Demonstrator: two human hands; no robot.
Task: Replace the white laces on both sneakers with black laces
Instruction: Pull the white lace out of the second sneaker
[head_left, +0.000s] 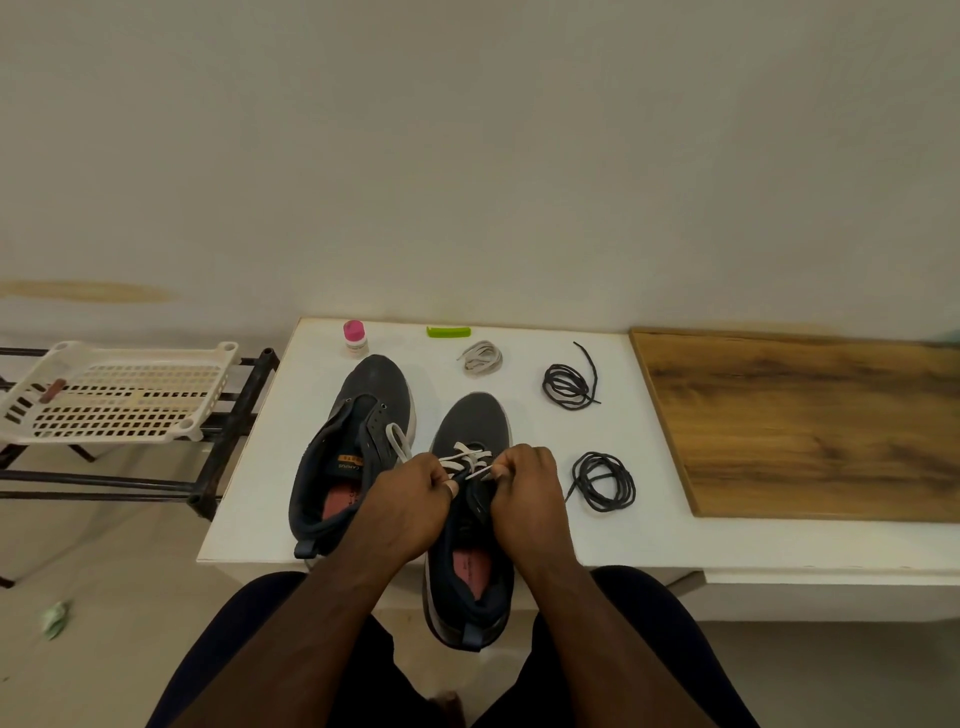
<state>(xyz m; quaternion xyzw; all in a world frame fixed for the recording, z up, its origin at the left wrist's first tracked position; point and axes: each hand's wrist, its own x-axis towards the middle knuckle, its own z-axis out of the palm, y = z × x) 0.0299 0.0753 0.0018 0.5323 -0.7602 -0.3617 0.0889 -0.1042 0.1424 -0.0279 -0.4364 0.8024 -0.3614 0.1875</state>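
Two dark grey sneakers stand on the white table (649, 540). The left sneaker (358, 415) has no lace in its eyelets. The right sneaker (470, 431) overhangs the front edge and still carries a white lace (467, 457) through its lower eyelets. My left hand (410, 499) and my right hand (524, 483) each pinch a strand of that white lace over the tongue. A loose end of white lace (397, 439) loops up past my left hand. A removed white lace (482, 357) lies bundled at the back. Two coiled black laces (569, 384) (602, 480) lie to the right.
A small bottle with a pink cap (355, 338) and a green comb-like item (448, 331) sit at the table's back edge. A wooden board (810, 421) lies on the right. To the left, a white plastic tray (114, 392) rests on a dark metal rack (228, 431).
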